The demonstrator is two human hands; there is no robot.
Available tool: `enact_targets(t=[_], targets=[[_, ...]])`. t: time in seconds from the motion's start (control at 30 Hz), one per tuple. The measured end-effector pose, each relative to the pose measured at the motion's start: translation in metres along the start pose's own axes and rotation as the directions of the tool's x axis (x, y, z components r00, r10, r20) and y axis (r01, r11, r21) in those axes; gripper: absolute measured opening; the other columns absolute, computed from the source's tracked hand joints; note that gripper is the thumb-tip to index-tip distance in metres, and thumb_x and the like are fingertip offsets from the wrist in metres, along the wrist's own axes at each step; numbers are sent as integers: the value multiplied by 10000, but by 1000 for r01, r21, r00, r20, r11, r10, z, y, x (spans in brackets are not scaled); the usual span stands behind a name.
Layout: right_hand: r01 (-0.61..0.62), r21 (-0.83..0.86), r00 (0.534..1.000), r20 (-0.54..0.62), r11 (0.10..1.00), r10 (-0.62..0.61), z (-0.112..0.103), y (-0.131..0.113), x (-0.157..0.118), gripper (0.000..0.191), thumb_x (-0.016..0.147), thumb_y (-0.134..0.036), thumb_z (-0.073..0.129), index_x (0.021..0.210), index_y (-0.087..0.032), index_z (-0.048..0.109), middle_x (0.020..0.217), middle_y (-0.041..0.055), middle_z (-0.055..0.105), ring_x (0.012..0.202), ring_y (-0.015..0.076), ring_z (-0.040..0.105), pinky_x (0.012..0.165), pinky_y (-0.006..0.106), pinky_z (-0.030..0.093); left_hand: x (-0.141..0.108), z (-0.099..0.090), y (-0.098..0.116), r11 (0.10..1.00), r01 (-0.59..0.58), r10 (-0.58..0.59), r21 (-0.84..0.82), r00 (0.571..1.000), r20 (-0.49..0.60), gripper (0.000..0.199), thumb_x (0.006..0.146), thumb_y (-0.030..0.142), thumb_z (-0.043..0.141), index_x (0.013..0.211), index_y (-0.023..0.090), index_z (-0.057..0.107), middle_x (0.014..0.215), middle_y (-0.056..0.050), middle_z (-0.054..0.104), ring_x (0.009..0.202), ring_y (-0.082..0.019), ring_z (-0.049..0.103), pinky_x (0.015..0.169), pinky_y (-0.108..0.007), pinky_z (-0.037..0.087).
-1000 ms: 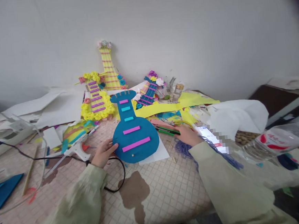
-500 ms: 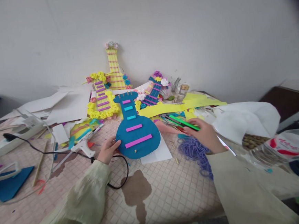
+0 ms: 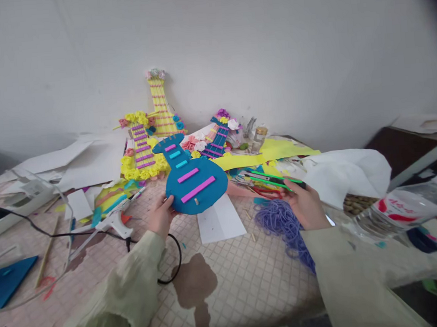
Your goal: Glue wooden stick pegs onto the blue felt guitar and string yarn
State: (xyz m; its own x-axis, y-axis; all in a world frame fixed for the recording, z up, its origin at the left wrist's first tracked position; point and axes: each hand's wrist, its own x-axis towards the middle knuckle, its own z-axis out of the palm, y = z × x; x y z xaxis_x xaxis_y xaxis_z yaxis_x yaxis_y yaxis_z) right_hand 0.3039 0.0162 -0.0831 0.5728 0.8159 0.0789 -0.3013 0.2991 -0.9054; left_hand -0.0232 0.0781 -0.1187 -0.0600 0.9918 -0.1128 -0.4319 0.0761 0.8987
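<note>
A blue guitar-shaped board with purple and light-blue strips is raised over the table, its neck tilted to the left. My left hand grips its lower left edge between thumb and fingers. Further right, my right hand is closed on a green and black cutter, whose tip points left. Below the right hand lies a tangle of purple yarn. Under the board, a folded white sheet rests on the tablecloth, beside small wooden bits.
A white glue gun with a black cord lies left of my left hand. Decorated paper instruments stand against the wall. A plastic bottle lies at the right, near a white bag. A power strip is far left.
The blue board has tilted to the left and risen slightly off the white sheet. My right hand still holds the cutter, now more level. The whole view has shifted a little.
</note>
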Motion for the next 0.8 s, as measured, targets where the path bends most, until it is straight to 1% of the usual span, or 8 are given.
enact_targets(t=[0.13, 0.27, 0.4, 0.5, 0.57, 0.63, 0.7, 0.8], targets=[[-123, 6, 992, 9, 992, 123, -2, 15, -9, 211, 524, -155, 759, 692, -157, 632, 689, -6, 657, 559, 101, 601, 508, 197, 533, 2, -4, -7, 997, -6, 2, -72, 998, -63, 207, 592, 232, 642, 762, 173, 540, 546, 53, 536, 439, -89, 501, 401, -192, 412], [-265, -7, 964, 31, 964, 265, -3, 31, -26, 190, 547, -147, 730, 705, -184, 632, 724, -12, 671, 614, 112, 619, 529, 192, 551, 2, -13, -9, 993, 12, -22, -115, 996, -83, 202, 574, 205, 647, 746, 166, 549, 561, 46, 555, 459, -90, 515, 423, -196, 432], [-314, -77, 946, 61, 946, 319, -2, 46, -38, 183, 584, -205, 708, 745, -192, 622, 760, -3, 679, 688, 133, 639, 624, 231, 568, 2, -16, -6, 989, 21, -34, -144, 996, -88, 226, 565, 195, 658, 771, 165, 570, 599, 39, 584, 481, -88, 526, 438, -194, 446], [-269, -198, 952, 93, 942, 291, 3, 56, -37, 181, 602, -260, 681, 750, -201, 595, 803, -4, 680, 775, 161, 644, 709, 300, 560, 1, -16, -4, 988, 23, -36, -152, 996, -84, 220, 567, 194, 666, 765, 165, 573, 601, 43, 584, 489, -85, 524, 445, -194, 452], [-213, -333, 955, 129, 918, 269, 6, 60, -33, 164, 632, -306, 639, 739, -193, 585, 781, 13, 679, 767, 185, 649, 706, 352, 553, 0, -16, -3, 988, 22, -35, -154, 996, -79, 218, 570, 190, 668, 765, 168, 572, 626, 43, 592, 512, -85, 533, 459, -194, 459], [-126, -498, 959, 160, 858, 234, 7, 59, -28, 200, 666, -352, 594, 772, -182, 593, 737, 28, 674, 702, 201, 652, 663, 388, 546, 0, -17, -2, 988, 21, -33, -153, 997, -74, 220, 573, 192, 664, 771, 173, 571, 650, 42, 600, 531, -88, 540, 478, -202, 467], [0, -662, 970, 183, 750, 162, 4, 50, -23, 236, 670, -365, 589, 821, -185, 605, 749, 39, 671, 689, 210, 645, 668, 397, 525, -1, -17, -2, 989, 21, -31, -149, 997, -71, 222, 576, 200, 658, 777, 176, 569, 653, 43, 600, 534, -93, 541, 489, -215, 472], [188, -849, 973, 228, 494, 22, -3, 29, -10, 189, 678, -339, 593, 801, -200, 625, 815, 71, 667, 834, 246, 615, 804, 400, 451, -1, -17, -2, 990, 23, -32, -137, 997, -66, 223, 577, 210, 659, 778, 174, 570, 646, 41, 598, 528, -96, 538, 489, -223, 472]])
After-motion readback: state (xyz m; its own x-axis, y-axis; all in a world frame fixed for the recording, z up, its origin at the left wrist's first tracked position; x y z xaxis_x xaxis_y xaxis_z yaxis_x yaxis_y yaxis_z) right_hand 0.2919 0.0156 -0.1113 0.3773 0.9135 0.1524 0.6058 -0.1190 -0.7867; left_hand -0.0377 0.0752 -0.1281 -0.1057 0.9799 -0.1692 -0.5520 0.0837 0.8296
